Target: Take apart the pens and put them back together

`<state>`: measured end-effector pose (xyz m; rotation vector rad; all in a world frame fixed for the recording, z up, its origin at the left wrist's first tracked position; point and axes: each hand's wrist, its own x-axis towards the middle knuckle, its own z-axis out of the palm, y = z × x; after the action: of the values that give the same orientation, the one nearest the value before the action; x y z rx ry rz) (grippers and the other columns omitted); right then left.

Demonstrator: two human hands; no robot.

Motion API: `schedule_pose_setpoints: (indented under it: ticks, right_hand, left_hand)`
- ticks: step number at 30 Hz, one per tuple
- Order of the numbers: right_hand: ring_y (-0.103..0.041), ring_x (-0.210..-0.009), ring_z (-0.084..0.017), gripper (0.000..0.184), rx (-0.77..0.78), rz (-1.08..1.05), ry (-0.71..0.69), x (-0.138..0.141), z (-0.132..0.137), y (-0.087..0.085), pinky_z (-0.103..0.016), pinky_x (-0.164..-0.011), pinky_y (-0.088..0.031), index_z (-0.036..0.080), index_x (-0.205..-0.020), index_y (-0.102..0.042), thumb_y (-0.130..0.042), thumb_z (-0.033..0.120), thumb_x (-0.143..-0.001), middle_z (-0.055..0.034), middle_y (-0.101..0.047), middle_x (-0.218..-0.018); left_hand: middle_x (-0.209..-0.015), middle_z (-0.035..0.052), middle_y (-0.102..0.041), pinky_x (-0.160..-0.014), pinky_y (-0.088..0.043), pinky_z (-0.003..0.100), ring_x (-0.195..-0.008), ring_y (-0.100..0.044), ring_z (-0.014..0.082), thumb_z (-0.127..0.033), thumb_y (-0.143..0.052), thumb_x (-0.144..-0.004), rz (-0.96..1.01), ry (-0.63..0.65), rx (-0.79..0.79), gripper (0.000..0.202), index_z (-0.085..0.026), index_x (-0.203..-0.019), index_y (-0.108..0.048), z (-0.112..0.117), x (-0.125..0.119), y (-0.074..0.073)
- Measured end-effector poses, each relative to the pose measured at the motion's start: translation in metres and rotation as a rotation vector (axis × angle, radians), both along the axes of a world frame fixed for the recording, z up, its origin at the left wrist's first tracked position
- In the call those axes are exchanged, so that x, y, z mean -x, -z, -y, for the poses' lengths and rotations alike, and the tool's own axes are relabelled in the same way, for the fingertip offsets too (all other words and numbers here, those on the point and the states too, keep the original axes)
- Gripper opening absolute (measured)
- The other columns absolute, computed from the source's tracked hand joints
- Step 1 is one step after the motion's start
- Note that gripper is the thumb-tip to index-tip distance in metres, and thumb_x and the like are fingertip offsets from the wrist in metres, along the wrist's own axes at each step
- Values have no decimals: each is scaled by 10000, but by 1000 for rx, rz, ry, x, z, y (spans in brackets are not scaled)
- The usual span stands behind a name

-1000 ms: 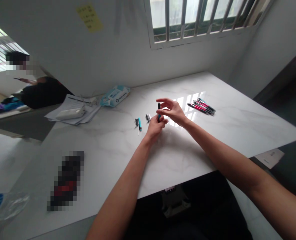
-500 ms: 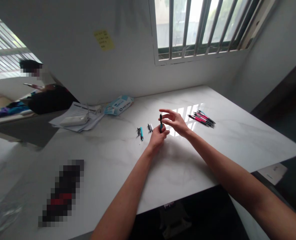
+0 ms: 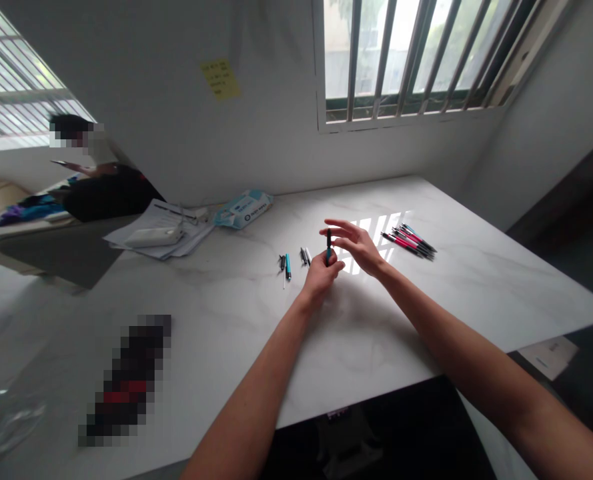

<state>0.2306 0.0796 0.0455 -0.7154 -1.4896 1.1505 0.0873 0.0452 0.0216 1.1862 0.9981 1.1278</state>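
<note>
My left hand is closed round the teal lower half of a pen and holds it upright above the white marble table. My right hand pinches the pen's black top with thumb and forefinger, its other fingers spread. Loose pen parts lie just left of the hands: a teal barrel with a small black piece beside it, and a short white and black piece. A bundle of pink, teal and black pens lies to the right of my right hand.
A pack of wet wipes and a stack of papers with a white device lie at the table's back left. A blurred dark object sits near the front left. A person in dark clothes sits beyond the table's left end. A barred window is above.
The view has tilted up, so more of the window shows. My hands stay together on the pen, and the black top now sits closer to the teal half.
</note>
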Motion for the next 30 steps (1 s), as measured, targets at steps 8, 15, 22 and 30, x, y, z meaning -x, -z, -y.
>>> schedule_pose_setpoints:
  ticks: [8, 15, 22, 30]
  right_hand:
    - [-752, -1118, -278, 602, 12, -6, 11, 1, 0, 0, -459, -1006, -609, 235, -1330, -722, -876, 463, -795, -92, -809, -1092]
    - [-758, -1091, -259, 558, -27, -60, 113, -3, -4, -5, -439, -1016, -607, 264, -1302, -719, -876, 456, -801, -59, -811, -1064]
    - [-759, -1011, -203, 528, -70, -51, 384, -29, -31, -20, -347, -891, -619, 307, -1414, -635, -743, 477, -926, -65, -794, -1178]
    - [-757, -801, -192, 328, -69, 791, 474, -26, -40, 18, -355, -897, -607, 186, -1165, -800, -731, 123, -850, -87, -807, -1093]
  left_hand:
    - [-611, -73, -359, -567, -268, 263, -564, -343, 91, -218, -720, -701, -29, -7, -3, 378, -233, -704, -342, -1, 0, 1]
    - [-625, -70, -358, -580, -278, 260, -582, -358, 98, -255, -723, -702, -88, -10, -35, 376, -234, -702, -348, -2, 1, 4]
    - [-647, -71, -338, -582, -273, 245, -589, -319, 90, -276, -735, -688, -58, -5, -63, 393, -232, -694, -345, -5, 2, 6]
    - [-650, -73, -318, -577, -269, 237, -588, -313, 80, -275, -737, -676, 15, -124, -81, 415, -227, -688, -325, -9, 11, -7]
